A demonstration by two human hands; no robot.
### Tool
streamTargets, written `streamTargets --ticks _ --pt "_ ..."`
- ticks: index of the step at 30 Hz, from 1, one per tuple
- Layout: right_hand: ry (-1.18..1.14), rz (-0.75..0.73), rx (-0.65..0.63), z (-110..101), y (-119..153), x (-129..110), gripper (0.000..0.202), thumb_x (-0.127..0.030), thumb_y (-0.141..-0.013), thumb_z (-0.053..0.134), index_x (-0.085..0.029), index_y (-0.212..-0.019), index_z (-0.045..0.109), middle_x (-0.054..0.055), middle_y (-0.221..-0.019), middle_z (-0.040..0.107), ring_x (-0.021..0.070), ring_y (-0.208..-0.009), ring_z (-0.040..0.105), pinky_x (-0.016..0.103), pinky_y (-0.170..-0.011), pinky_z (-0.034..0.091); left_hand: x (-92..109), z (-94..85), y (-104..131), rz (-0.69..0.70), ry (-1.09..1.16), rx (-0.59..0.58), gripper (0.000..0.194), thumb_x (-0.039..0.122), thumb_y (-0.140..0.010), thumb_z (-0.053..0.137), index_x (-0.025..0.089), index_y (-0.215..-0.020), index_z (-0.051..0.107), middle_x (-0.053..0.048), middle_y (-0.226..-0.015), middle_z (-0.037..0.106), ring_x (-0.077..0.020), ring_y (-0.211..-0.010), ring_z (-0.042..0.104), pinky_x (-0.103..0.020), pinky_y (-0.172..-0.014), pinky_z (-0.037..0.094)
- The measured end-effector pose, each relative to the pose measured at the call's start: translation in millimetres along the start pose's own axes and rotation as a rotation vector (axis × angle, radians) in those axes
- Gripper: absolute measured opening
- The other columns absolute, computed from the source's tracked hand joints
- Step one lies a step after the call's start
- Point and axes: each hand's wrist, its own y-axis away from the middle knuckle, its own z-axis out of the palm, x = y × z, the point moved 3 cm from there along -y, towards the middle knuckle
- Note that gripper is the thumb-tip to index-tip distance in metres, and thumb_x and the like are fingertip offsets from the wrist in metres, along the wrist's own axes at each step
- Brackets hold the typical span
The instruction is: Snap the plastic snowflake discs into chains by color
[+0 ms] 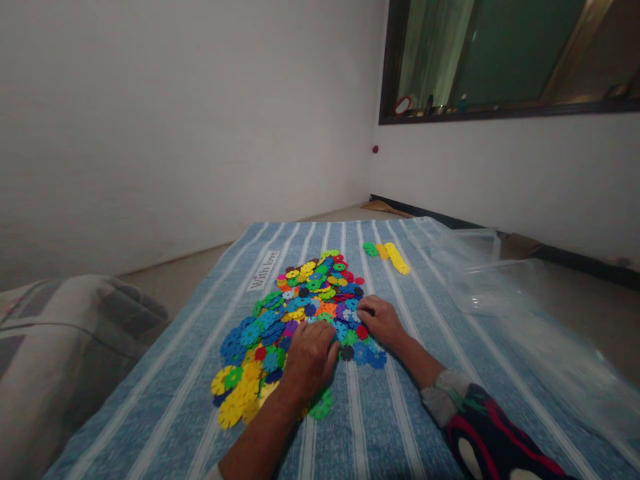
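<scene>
A heap of colourful notched plastic discs [273, 327] lies on the blue striped cloth [425, 413]. Over its near middle rests my left hand [311, 353], fingers curled down; whatever its fingertips touch is hidden. At the heap's right edge is my right hand [381, 319], with thumb and fingers bent together beside pale blue discs [350, 315]. Anything between those fingers is too small to make out. Farther back on the right sit a row of yellow discs [397, 258], an orange piece [383, 251] and green discs [371, 249].
Clear plastic containers [495, 287] stand at the table's right side, with clear plastic sheeting [565, 360] nearer. Grey fabric [75, 353] covers something on the left. White walls and a dark-framed window [500, 113] are behind.
</scene>
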Motion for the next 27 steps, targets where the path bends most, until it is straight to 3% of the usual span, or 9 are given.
streamTargets --ticks 4,7,13,21,27 --pt "0.006 0.016 -0.001 0.4 -0.5 0.6 0.015 -0.014 -0.078 0.055 -0.021 -0.072 0.067 0.003 -0.085 0.067 0.0162 -0.082 0.061 0.027 -0.081 0.047 -8.8 1.0 -2.5 -0.026 -0.001 0.072 0.018 0.020 -0.090 0.044 0.019 -0.090 0.062 -0.008 -0.090 0.069 -0.0213 -0.086 0.063 -0.038 -0.080 0.051" --pt "0.021 0.028 -0.006 1.4 -1.1 1.3 0.015 -0.014 -0.078 0.055 -0.021 -0.072 0.067 0.003 -0.084 0.067 0.0163 -0.082 0.061 0.027 -0.080 0.046 -19.3 4.4 -6.3 -0.078 -0.060 0.115 0.018 0.019 -0.089 0.044 0.018 -0.088 0.062 -0.009 -0.090 0.069 -0.0226 -0.088 0.063 -0.040 -0.081 0.052" --pt "0.038 0.039 -0.001 1.9 -1.6 1.2 0.015 -0.015 -0.079 0.055 -0.021 -0.072 0.067 0.002 -0.081 0.065 0.0165 -0.081 0.061 0.027 -0.079 0.046 -24.3 9.3 -17.0 -0.138 -0.149 0.039 0.014 0.018 -0.086 0.050 0.017 -0.089 0.063 -0.013 -0.106 0.065 -0.0287 -0.105 0.057 -0.047 -0.093 0.049" --pt "0.024 0.036 0.005 2.4 -2.1 2.7 0.015 -0.013 -0.078 0.055 -0.020 -0.071 0.066 0.003 -0.081 0.065 0.0162 -0.082 0.061 0.027 -0.080 0.046 -26.0 13.8 -18.3 -0.206 -0.208 -0.015 0.013 0.020 -0.084 0.053 0.017 -0.092 0.063 -0.014 -0.120 0.059 -0.0303 -0.119 0.052 -0.048 -0.101 0.045" --pt "0.020 0.028 0.009 4.0 -2.0 5.3 0.014 -0.013 -0.077 0.055 -0.020 -0.071 0.066 0.003 -0.080 0.065 0.0162 -0.081 0.061 0.027 -0.079 0.046 -33.1 21.9 -14.8 -0.265 -0.136 -0.040 0.015 0.022 -0.080 0.056 0.017 -0.093 0.062 -0.016 -0.127 0.058 -0.0322 -0.126 0.048 -0.049 -0.107 0.040"
